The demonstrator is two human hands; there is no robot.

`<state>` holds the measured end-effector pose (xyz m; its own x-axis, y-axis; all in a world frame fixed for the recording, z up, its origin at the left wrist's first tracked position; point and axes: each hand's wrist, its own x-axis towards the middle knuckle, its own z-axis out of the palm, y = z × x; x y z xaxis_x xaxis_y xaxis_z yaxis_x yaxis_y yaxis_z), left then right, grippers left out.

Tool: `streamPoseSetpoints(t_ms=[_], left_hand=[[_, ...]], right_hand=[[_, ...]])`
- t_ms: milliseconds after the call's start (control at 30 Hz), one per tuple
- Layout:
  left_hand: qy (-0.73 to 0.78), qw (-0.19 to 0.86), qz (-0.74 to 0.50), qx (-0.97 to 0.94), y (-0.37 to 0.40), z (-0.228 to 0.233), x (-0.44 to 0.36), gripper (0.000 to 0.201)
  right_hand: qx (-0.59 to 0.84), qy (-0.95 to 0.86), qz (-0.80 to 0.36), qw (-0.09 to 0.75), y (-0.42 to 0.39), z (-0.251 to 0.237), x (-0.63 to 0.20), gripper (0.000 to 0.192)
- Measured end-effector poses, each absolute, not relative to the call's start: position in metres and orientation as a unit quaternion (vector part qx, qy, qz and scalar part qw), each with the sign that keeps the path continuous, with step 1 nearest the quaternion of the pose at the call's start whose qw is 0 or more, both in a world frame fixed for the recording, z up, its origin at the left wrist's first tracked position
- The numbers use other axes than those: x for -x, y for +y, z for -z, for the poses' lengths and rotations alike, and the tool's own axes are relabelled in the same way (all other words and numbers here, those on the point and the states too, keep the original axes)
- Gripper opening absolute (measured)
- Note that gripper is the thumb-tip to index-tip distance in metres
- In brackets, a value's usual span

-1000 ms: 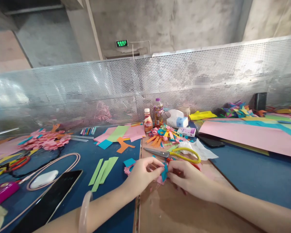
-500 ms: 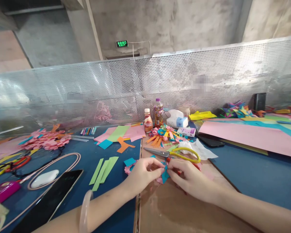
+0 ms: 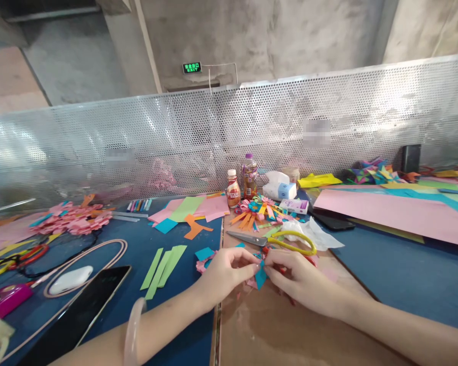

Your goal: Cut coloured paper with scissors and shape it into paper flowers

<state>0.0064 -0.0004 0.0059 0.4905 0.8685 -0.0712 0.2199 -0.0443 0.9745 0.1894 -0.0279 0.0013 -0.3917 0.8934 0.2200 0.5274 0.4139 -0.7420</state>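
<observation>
The step in hand looks like fine fingertip shaping: the left hand and right hand, thumbs and forefingers nearly closed, pinch a small blue paper piece. It sits at the left hand's three o'clock and the right's nine, yellow-handled scissors toward its twelve. The next move seems to call for light, even pressure.

A small, angular blue paper piece is pinched in the fingers.
</observation>
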Motion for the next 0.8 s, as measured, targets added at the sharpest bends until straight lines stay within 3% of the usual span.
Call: streamPoseSetpoints(t_ms=[300,800], left_hand=[[0.423,0.538,-0.287,-0.670,-0.0005,-0.0084,-0.0082,0.023],[0.426,0.518,-0.277,-0.688,-0.0006,-0.0080,-0.0074,0.024]], right_hand=[[0.493,-0.730,-0.347,0.321,-0.0276,0.0054,-0.1903,0.021],[0.465,-0.790,-0.221,0.334,-0.0280,-0.0003,-0.1915,0.019]])
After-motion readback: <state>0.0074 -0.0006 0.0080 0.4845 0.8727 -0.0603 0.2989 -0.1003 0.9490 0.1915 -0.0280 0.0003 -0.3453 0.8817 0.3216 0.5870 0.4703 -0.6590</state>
